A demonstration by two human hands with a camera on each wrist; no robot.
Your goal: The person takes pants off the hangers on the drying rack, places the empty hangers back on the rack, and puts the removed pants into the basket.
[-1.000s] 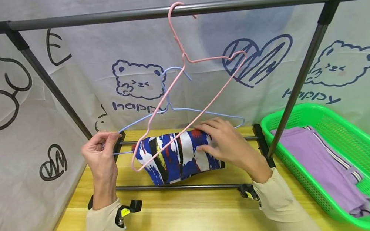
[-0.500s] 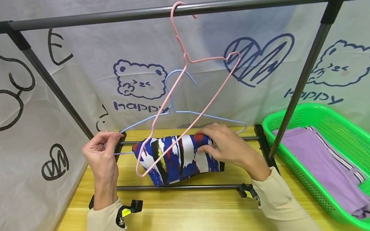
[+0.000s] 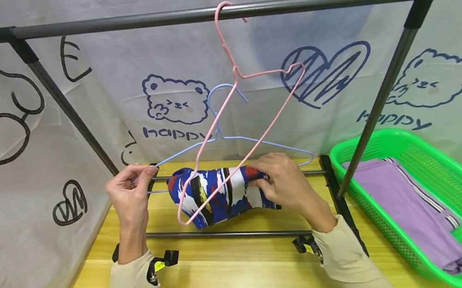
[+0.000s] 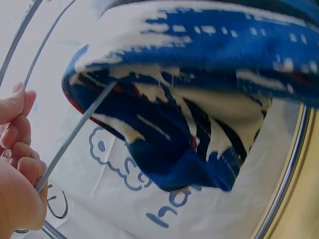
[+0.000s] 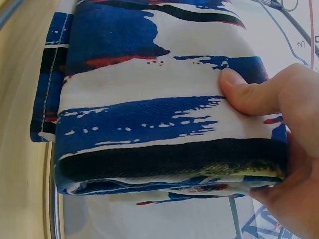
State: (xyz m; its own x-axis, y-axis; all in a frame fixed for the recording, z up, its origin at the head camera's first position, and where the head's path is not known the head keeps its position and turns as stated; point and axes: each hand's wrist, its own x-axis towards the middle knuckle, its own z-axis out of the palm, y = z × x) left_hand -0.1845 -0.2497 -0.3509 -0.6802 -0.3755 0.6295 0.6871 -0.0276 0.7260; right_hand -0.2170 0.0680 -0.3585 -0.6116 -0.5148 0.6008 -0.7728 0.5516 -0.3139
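A blue, white and black patterned cloth point(image 3: 219, 194) is draped over the lower bar of a light blue hanger point(image 3: 173, 155). My left hand point(image 3: 129, 195) pinches the hanger's left corner between thumb and fingers; in the left wrist view that hand point(image 4: 20, 164) has the bar passing across its palm into the cloth point(image 4: 164, 124). With thumb in front and fingers behind, my right hand point(image 3: 286, 182) grips the cloth's upper right part. The right wrist view shows this hand point(image 5: 284, 124) with its thumb on the folded cloth point(image 5: 149, 119).
A pink hanger point(image 3: 278, 114) hangs from the rack's top bar point(image 3: 119, 23), in front of the cloth. On the right, a green basket point(image 3: 428, 153) holds a folded purple garment point(image 3: 404, 210). Low rack bars point(image 3: 223, 234) cross the wooden table point(image 3: 227, 274).
The blue hanger, the cloth and my left hand have shifted slightly right. The cloth's left end looks more bunched, and the pink hanger has swung a little.
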